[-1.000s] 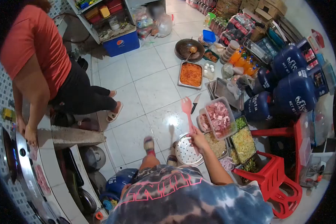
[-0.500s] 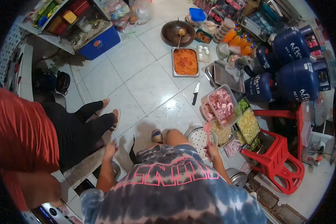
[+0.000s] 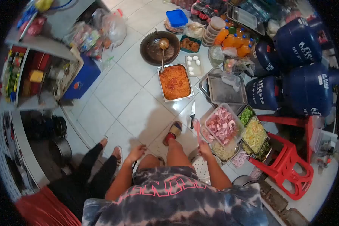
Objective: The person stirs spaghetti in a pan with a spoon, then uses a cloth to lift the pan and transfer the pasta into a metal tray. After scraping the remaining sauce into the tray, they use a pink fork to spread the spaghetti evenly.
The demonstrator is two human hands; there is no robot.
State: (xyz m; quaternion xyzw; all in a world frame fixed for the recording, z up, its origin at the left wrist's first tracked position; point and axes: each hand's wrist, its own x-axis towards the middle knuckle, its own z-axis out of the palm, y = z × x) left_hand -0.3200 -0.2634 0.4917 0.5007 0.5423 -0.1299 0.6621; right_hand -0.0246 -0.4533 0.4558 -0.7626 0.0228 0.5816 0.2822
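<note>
My right hand (image 3: 204, 148) is closed round the handle of a pink spatula (image 3: 197, 130), its blade pointing away from me. Just below that hand is a round perforated metal steamer tray (image 3: 202, 168), partly covered by my forearm and shirt. To the right are a clear tub of cut raw meat (image 3: 224, 124) and a tray of shredded vegetables (image 3: 254, 135). A knife (image 3: 192, 113) lies on the floor beyond the spatula. My left hand (image 3: 137, 153) hangs over the floor above my knee, fingers loosely apart, holding nothing visible.
Ahead are a metal tray of orange-red food (image 3: 174, 83), a wok (image 3: 160, 47) with a ladle, and eggs (image 3: 194, 64). Blue gas cylinders (image 3: 303, 88) and a red stool (image 3: 286, 162) line the right. Another person (image 3: 52, 199) stands at left.
I have stepped forward, with one foot now nearer the orange-red tray. The spatula has moved left, away from the steamer tray, and my left hand has moved forward and right.
</note>
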